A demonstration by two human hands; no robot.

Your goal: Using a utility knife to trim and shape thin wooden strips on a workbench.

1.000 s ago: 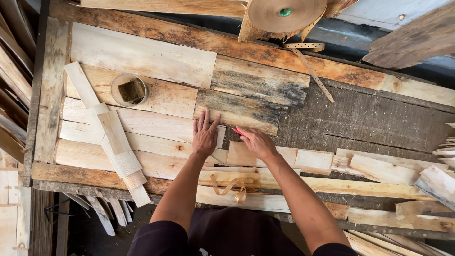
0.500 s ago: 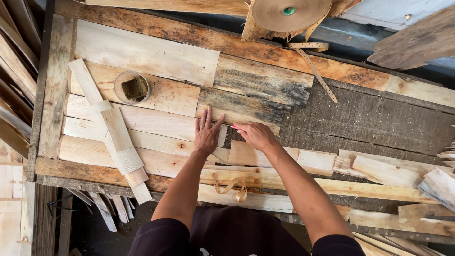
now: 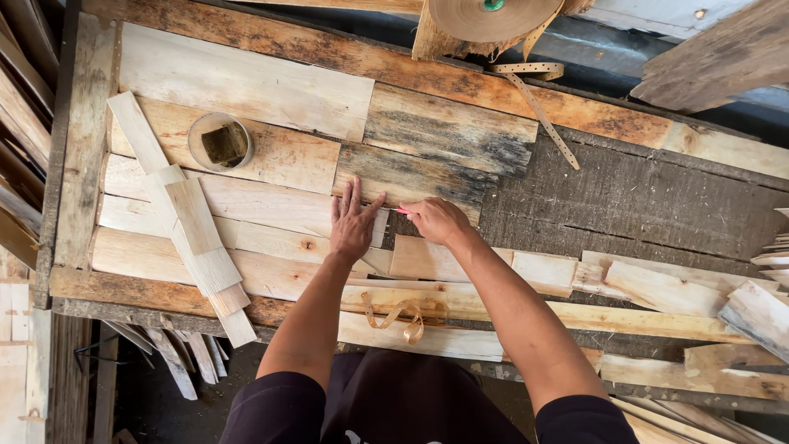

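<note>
My left hand (image 3: 353, 222) lies flat, fingers spread, pressing down on pale wood veneer sheets (image 3: 246, 205) laid on a rough wooden workbench (image 3: 82, 148). Right beside it my right hand (image 3: 436, 220) is closed around a small pink-red cutter (image 3: 402, 211), whose tip points left toward my left thumb at the edge of a veneer sheet. A small veneer piece (image 3: 427, 259) lies just under my right wrist.
A round dish with a dark sponge (image 3: 220, 141) sits at the back left. A stack of narrow veneer strips (image 3: 193, 230) lies diagonally on the left. A roll of perforated paper tape (image 3: 493, 16) hangs at the top. Curled tape (image 3: 403, 312) lies by the near edge; veneer scraps (image 3: 674, 288) pile right.
Both hands stay nearly in place. My right hand has drawn the cutter slightly along the sheet edge, close to my left hand.
</note>
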